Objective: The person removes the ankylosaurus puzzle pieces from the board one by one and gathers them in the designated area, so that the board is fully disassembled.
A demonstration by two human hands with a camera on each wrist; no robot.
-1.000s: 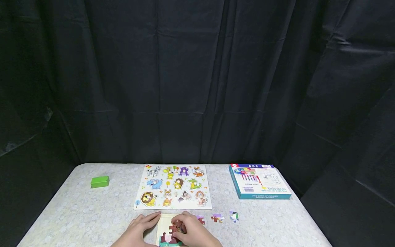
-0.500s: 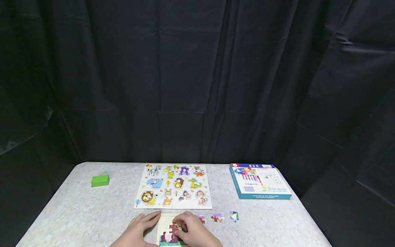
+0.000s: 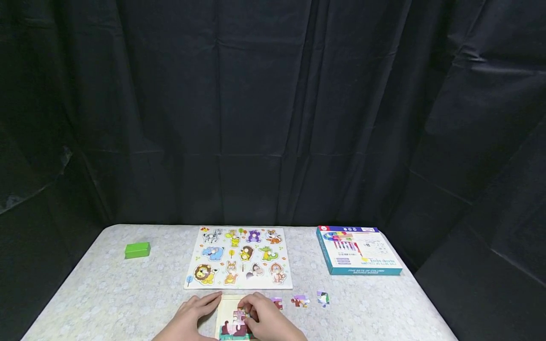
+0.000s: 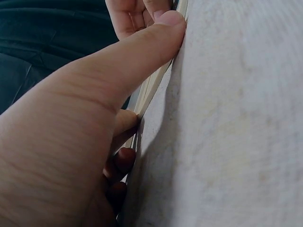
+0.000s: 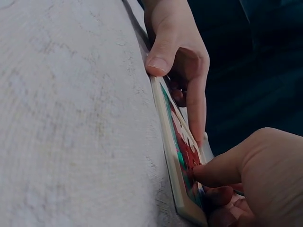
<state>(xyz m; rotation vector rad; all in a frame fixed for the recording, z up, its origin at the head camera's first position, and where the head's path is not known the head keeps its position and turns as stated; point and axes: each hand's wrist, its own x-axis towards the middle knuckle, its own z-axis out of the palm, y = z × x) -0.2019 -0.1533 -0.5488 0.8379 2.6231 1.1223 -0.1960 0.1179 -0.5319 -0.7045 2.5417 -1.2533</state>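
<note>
Watching from far off, I see both hands at a small puzzle tray (image 3: pixel 225 303), low in the head view, at the near side of the table (image 3: pixel 128 293). The left hand (image 3: pixel 189 319) is spread wide along the tray's left side. Its thumb and pointing finger lie long and straight against it, by the near and far ends, I think so the tray can't slide. The right hand (image 3: pixel 270 319) leans over the other side, its fingers bent and close together. They look to be pinching a puzzle piece (image 3: pixel 243 312), but they cover most of it, so I can't tell which way it is long. The tray's left side runs nearly straight to the back, and the green strip (image 3: pixel 235 337) of its picture lies along the near side, with dark red bits (image 3: pixel 230 328) just past it. I can't tell which side of the tray is longer, since the right hand hides one side and the view cuts off the near end. Three loose pieces (image 3: pixel 300 301) sit in a row to the right, maybe to be easy to reach. The animal board (image 3: pixel 221 272) and the box (image 3: pixel 362 253) lie farther back, which I guess leaves room to work
</note>
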